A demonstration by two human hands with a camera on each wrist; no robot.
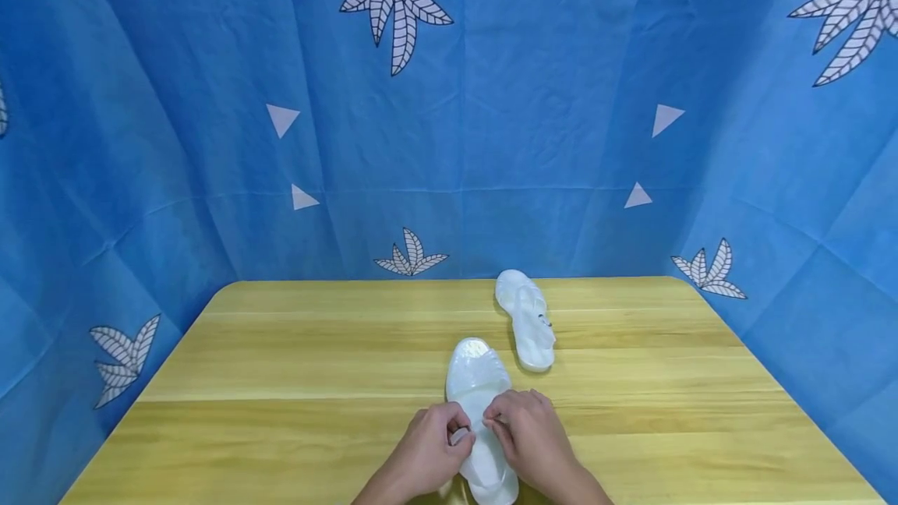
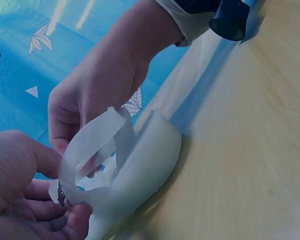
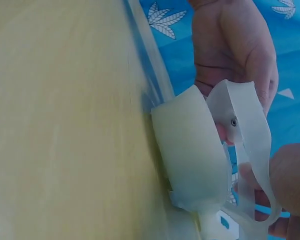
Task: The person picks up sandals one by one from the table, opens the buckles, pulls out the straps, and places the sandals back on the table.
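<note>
A translucent white sandal [image 1: 477, 388] lies near the front edge of the table [image 1: 281, 380]. The left hand [image 1: 431, 443] and right hand [image 1: 526, 431] both pinch its ankle strap [image 2: 90, 145], apparently at the buckle. A second sandal [image 1: 528, 319] lies beyond.

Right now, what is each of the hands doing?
Left hand: pinching the strap of the near sandal.
Right hand: also pinching that strap.

light: bright, even | shadows: faint | wrist views: soft, blurred
</note>
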